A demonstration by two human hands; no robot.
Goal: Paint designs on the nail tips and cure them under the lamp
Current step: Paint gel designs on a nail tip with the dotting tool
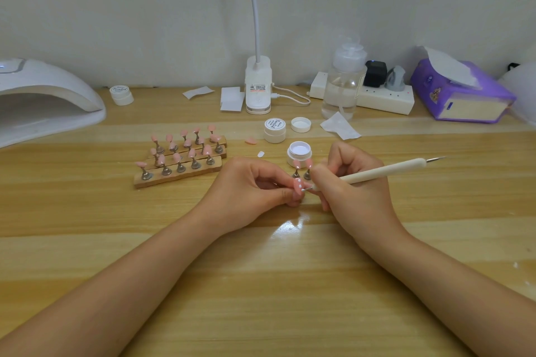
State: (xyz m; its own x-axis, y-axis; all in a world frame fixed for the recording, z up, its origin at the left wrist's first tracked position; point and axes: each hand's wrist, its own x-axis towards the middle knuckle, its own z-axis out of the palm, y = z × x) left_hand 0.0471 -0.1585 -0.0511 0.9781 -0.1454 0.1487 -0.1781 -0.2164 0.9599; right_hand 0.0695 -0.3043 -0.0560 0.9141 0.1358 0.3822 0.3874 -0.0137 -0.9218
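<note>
My left hand (pixel 249 188) pinches a pink nail tip (pixel 298 185) that carries a few white dots. My right hand (pixel 352 191) grips a cream dotting pen (pixel 385 170), and its small ball end touches the tip. Just behind my fingers stand two pink tips on metal stands (pixel 301 168). An open jar of white gel (pixel 299 153) sits behind those. Wooden holder strips (pixel 177 175) with several pink tips lie to the left. The white curing lamp (pixel 43 95) is at the far left.
A shut gel jar (pixel 275 130) and a loose lid (pixel 301 124) lie behind the open jar. A loose pink tip (pixel 251 141), a desk lamp base (pixel 258 87), a clear bottle (pixel 343 81), a power strip (pixel 377 98), a purple tissue pack (pixel 461 93) and another jar (pixel 121 95) line the back.
</note>
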